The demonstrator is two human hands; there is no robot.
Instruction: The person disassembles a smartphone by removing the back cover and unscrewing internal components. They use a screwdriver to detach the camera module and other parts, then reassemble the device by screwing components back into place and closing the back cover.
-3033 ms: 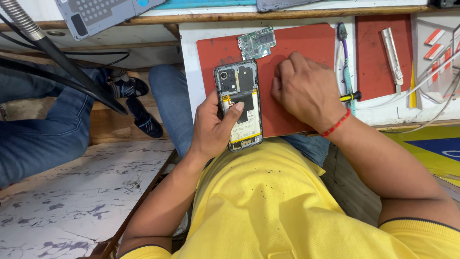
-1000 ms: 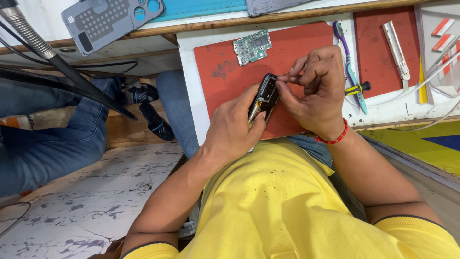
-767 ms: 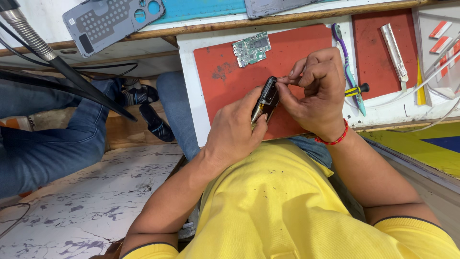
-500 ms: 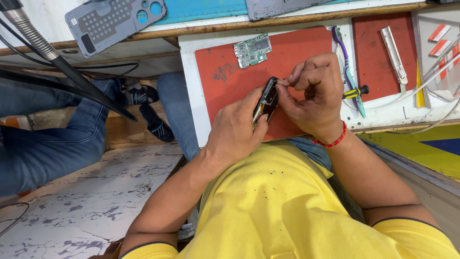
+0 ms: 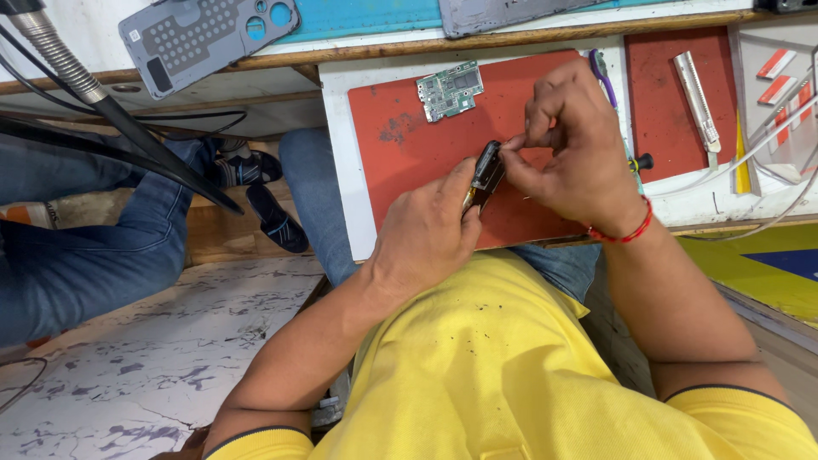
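My left hand (image 5: 426, 234) grips an opened black phone (image 5: 486, 170), tilted on its edge above the red work mat (image 5: 409, 153). My right hand (image 5: 571, 145) is pinched at the phone's upper edge, fingertips touching it; whether a small part sits between them is too small to tell. A green circuit board (image 5: 450, 89) lies on the mat just beyond the phone. A red thread is tied around my right wrist.
A grey phone back cover (image 5: 204, 34) lies on the bench at upper left. A metal tool (image 5: 697, 94) rests on a second red mat (image 5: 665, 102) at right, beside white cables. A flexible metal arm (image 5: 77, 77) crosses at left. Another person's jeans-clad legs (image 5: 85, 238) sit left.
Three seconds ago the phone lay flat, open side up, in my left hand with my right hand resting on the mat. It is now turned on edge and my right fingers work at its top.
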